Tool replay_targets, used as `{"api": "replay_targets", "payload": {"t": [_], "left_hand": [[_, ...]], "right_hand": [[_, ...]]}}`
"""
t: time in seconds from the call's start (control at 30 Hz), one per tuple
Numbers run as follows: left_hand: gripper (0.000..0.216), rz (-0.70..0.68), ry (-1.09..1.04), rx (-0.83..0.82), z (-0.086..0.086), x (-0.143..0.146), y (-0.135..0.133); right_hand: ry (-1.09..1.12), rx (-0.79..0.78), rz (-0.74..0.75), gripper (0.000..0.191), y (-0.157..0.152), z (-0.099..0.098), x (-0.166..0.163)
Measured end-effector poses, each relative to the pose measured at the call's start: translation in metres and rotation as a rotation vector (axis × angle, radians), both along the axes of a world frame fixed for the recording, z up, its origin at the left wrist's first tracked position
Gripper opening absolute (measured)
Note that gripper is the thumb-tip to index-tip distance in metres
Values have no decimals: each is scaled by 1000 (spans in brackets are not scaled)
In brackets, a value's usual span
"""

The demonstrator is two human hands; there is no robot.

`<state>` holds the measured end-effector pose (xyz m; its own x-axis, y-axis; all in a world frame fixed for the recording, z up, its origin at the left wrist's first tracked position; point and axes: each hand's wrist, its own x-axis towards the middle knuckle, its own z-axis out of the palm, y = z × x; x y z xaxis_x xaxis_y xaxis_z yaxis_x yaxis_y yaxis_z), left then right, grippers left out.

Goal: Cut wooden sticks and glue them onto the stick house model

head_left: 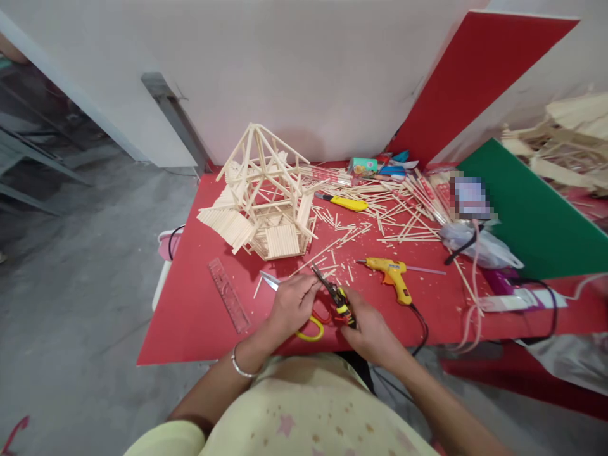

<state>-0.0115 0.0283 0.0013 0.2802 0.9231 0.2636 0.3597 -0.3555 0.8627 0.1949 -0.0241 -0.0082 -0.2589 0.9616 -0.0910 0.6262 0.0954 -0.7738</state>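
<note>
My right hand (370,324) is closed around the handles of pliers (338,300) with dark jaws and yellow-and-black grips. Close to the jaws, my left hand (293,305) has its fingers pinched together; what they hold is too small to make out. Beneath my left hand lie scissors (311,330) with yellow and red handles, their blades partly covered. Behind both hands stands a model pavilion (266,196) built of thin wooden sticks, with a peaked open roof frame and slatted panels. Short cut stick pieces (350,272) are scattered just beyond the pliers.
A yellow glue gun (393,276) lies to the right, its cord hanging over the front edge. Left is a clear ruler (228,295). Further back are a yellow utility knife (349,202) and loose sticks (399,202) on the red table (175,316). A green board (527,221) stands right.
</note>
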Motion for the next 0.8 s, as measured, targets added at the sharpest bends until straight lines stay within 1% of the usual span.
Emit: {"api": "replay_targets", "payload": {"t": [0.07, 0.13, 0.23, 0.3, 0.33, 0.43, 0.57, 0.67, 0.73, 0.8], "left_hand": [[32, -30, -84, -125, -2, 1, 0], [36, -70, -219, -305, -4, 2, 0], [38, -113, -434, -611, -5, 5, 0], [40, -125, -531, -756, -3, 7, -1], [41, -126, -563, -799, -1, 8, -1], [43, -106, -613, -832, 1, 10, -2], [43, -53, -609, -793, -2, 9, -3], [42, -19, -548, -699, -4, 4, -2], [42, -7, -492, -616, -5, -1, 0], [40, -13, -451, -566, -5, -5, 1]], "right_hand": [[14, 44, 24, 77, -1, 0, 3], [9, 65, 32, 80, -2, 0, 6], [-16, 58, 39, 81, -4, -2, 10], [-34, 39, 36, 79, -5, -2, 11], [-42, 28, 30, 78, -5, -1, 10], [-51, 1, 18, 75, -6, 0, 9], [-9, -23, 39, 79, -8, 3, 11], [31, -91, 29, 79, -11, 9, 15], [44, -144, 16, 72, -12, 15, 17], [100, -192, 28, 63, -12, 21, 17]]}}
